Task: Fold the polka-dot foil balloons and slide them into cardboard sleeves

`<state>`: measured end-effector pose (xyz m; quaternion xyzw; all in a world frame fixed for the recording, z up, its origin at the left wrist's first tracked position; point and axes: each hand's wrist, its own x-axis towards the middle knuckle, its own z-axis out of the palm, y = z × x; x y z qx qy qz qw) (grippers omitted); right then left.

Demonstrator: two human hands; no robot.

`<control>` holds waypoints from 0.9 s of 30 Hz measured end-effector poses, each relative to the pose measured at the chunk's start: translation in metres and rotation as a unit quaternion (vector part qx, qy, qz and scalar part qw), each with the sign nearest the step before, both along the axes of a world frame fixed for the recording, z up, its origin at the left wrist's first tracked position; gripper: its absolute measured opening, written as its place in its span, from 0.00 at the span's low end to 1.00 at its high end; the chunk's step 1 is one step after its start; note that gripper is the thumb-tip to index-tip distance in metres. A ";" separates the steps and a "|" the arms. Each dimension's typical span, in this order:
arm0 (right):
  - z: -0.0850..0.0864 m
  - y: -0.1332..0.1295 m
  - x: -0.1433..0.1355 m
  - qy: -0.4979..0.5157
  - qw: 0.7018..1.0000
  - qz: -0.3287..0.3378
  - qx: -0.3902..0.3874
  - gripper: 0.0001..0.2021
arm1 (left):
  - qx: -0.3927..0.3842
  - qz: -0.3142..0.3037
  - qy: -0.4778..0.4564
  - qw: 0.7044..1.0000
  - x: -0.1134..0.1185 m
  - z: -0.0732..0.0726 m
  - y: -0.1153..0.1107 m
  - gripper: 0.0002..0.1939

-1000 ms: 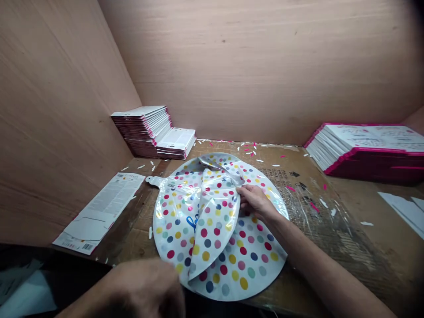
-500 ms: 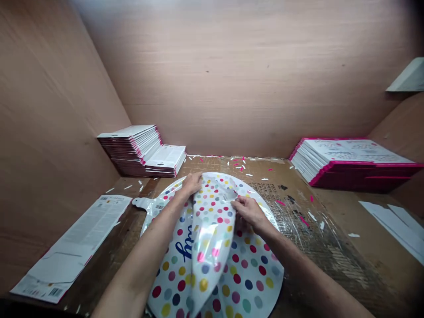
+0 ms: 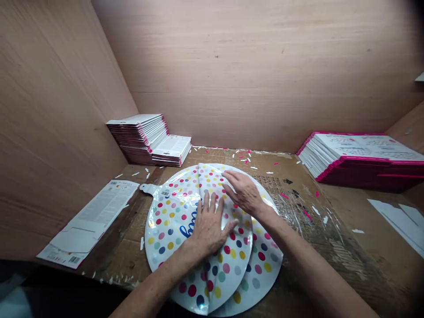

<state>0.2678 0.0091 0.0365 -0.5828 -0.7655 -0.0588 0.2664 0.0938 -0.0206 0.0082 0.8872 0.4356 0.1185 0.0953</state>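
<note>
Since half a second ago, I see the raised fold of the dotted balloon [image 3: 172,216] laid down, and both hands off its pinched edge. My left hand [image 3: 210,225] now lies on the balloon's middle, palm down, fingers spread. My right hand [image 3: 243,190] is open too, fingers slightly parted, over the balloon's upper right; I can't tell whether it touches. The balloon lies on the cardboard-covered bench [image 3: 344,212], a crease running down it, a dotted layer showing beneath at lower right. Left of the balloon lies a flat printed card [image 3: 92,216]; beyond it at far left stand stacked white cartons [image 3: 139,139], and at far right, pink-edged cartons [image 3: 364,154].
</note>
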 end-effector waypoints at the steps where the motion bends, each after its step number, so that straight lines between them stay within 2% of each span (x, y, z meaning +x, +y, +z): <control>1: -0.006 0.006 -0.001 -0.057 0.998 0.009 -0.040 0.19 | -0.008 -0.008 0.004 1.000 0.004 -0.003 -0.004 0.40; 4: -0.032 0.011 0.009 -0.140 0.979 -0.037 -0.141 0.22 | -0.008 -0.012 -0.012 1.000 -0.002 -0.008 -0.028 0.37; 5: -0.040 0.010 0.014 -0.144 0.976 -0.049 -0.156 0.23 | 0.003 0.015 -0.030 0.999 -0.009 -0.011 -0.040 0.34; 8: -0.056 0.005 0.027 -0.132 0.976 -0.059 -0.165 0.25 | 0.046 0.158 -0.091 0.982 -0.037 -0.021 -0.083 0.25; 10: -0.059 0.006 0.031 -0.124 0.977 -0.056 -0.164 0.25 | 0.055 0.209 -0.114 0.970 -0.049 -0.029 -0.109 0.19; 13: -0.049 0.006 0.029 -0.116 0.979 -0.056 -0.158 0.24 | 0.026 0.202 -0.147 0.968 -0.050 -0.028 -0.128 0.12; 15: -0.035 -0.009 0.025 -0.080 0.987 -0.051 -0.127 0.24 | -0.046 0.201 -0.181 0.962 -0.045 -0.012 -0.125 0.13; 17: -0.016 -0.041 0.019 0.007 0.998 -0.010 -0.066 0.24 | -0.192 0.208 -0.228 0.932 -0.039 0.013 -0.116 0.16; 18: -0.008 -0.063 0.016 0.063 0.997 0.027 -0.026 0.24 | -0.282 0.208 -0.263 0.899 -0.036 0.028 -0.110 0.18; 19: 0.000 -0.086 0.011 0.109 0.991 0.078 -0.002 0.24 | -0.371 0.203 -0.308 0.852 -0.033 0.043 -0.104 0.19; 21: 0.008 -0.132 0.000 0.143 0.977 0.149 0.051 0.29 | -0.498 0.180 -0.411 0.742 -0.028 0.072 -0.095 0.18; 23: 0.007 -0.166 -0.014 0.136 0.974 0.118 0.139 0.39 | -0.553 0.149 -0.491 0.657 -0.021 0.098 -0.089 0.16; 24: 0.004 -0.176 -0.021 0.136 0.973 0.074 0.171 0.42 | -0.563 0.136 -0.515 0.632 -0.017 0.110 -0.086 0.15; 27: -0.002 -0.188 -0.037 0.157 0.961 -0.057 0.221 0.43 | -0.565 0.103 -0.557 0.600 -0.005 0.143 -0.078 0.10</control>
